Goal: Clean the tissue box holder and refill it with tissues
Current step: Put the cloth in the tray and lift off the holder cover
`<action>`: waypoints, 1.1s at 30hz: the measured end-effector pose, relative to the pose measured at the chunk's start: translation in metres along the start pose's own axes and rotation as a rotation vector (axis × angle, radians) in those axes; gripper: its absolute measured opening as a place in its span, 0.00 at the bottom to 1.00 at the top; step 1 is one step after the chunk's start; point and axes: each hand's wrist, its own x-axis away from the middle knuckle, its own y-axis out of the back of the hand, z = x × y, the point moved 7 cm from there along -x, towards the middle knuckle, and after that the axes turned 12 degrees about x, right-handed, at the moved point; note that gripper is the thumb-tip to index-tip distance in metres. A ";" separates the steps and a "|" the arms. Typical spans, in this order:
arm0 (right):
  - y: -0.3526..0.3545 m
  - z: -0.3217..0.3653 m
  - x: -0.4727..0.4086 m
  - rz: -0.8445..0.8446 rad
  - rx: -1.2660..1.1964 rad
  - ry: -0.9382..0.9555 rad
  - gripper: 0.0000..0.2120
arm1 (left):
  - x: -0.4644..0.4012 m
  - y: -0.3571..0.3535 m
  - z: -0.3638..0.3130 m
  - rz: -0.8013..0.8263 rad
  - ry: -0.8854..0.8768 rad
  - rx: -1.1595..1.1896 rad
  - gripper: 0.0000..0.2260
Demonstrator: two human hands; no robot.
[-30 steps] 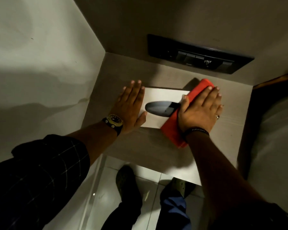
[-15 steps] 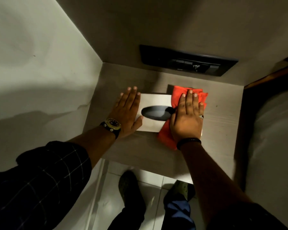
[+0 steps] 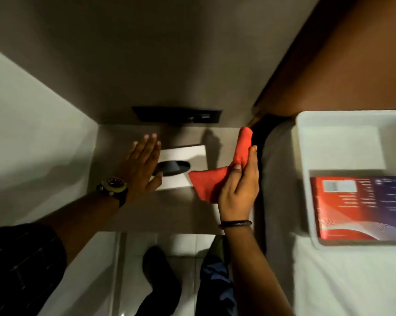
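Note:
A white tissue box holder (image 3: pixel 187 155) with a dark oval slot lies flat on a small wooden bedside shelf (image 3: pixel 169 210). My left hand (image 3: pixel 142 165) rests flat on the holder's left end, fingers spread. My right hand (image 3: pixel 238 188) is raised beside the holder's right edge and grips a red cloth (image 3: pixel 217 181), one end of which sticks up past my fingers. A red and blue tissue pack (image 3: pixel 361 206) lies in a white tray (image 3: pixel 338 137) on the bed at the right.
A black switch panel (image 3: pixel 176 115) is set in the wall behind the shelf. A white wall closes the left side. The bed with a white sheet (image 3: pixel 343 283) fills the right, with a brown headboard (image 3: pixel 343 55) above. My shoes stand on the tiled floor below.
My right hand has lifted the red cloth off the holder and drawn it to the right. The camera has swung right, bringing the bed, tray and tissue pack into view. My left hand stays on the holder.

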 end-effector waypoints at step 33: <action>0.103 -0.154 -0.185 0.799 1.039 -0.312 0.66 | -0.164 -0.001 -0.283 0.150 -0.366 -0.159 0.49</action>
